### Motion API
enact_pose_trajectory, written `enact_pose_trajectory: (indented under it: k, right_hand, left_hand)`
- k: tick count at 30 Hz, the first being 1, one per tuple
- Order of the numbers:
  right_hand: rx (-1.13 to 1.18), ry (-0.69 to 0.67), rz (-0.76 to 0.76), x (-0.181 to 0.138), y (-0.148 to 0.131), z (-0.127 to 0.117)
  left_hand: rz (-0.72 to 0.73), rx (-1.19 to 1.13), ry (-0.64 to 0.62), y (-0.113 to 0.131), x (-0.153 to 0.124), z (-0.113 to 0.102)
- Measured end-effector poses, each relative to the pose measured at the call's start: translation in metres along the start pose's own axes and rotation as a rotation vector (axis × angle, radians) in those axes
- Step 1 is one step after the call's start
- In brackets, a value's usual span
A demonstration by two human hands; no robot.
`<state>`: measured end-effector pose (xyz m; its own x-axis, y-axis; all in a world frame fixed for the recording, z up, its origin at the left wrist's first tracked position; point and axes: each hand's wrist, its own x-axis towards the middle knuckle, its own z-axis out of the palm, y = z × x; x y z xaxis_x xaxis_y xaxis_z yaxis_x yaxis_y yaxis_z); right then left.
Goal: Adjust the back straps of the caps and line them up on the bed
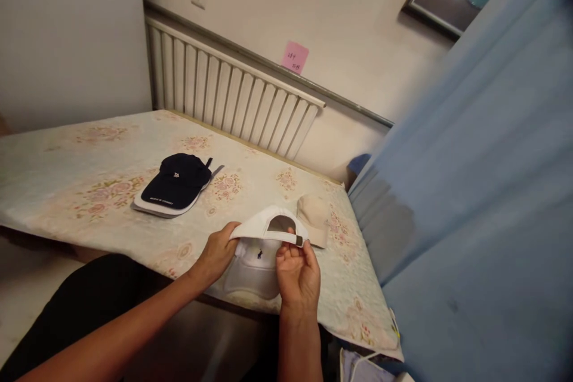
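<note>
A white baseball cap (259, 222) is held up between my hands, its rear opening and strap toward me. My left hand (215, 255) grips the cap's left edge between thumb and fingers. My right hand (299, 271), palm up, has its fingers closed at the strap by the dark buckle. Just below lies a pale cap (253, 271) with a small dark emblem, partly covered by the held cap and my right hand. A beige cap (312, 215) rests behind, to the right. Further left, a dark navy cap (176, 179) sits stacked on a white brim and a grey one.
A floral cloth (134, 143) covers the table. Behind it are a white radiator (233, 95) and a wall with a pink note (295, 57). A blue curtain (470, 191) hangs along the right side. Below the table's right corner is a whitish item with a cable.
</note>
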<state>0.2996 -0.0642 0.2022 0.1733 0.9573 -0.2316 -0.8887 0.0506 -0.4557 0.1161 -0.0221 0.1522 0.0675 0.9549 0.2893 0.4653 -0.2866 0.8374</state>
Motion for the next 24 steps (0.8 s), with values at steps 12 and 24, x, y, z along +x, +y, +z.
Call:
enact_pose_trajectory:
  k: [12, 24]
  right_hand:
    - [-0.382, -0.074, -0.272, -0.001, 0.041, 0.000]
    - [-0.681, 0.236, -0.333, 0.012, 0.088, -0.005]
  left_hand:
    - [0.001, 0.246, -0.172, 0.017, 0.008, -0.001]
    - [0.085, 0.552, -0.315, 0.028, -0.017, 0.026]
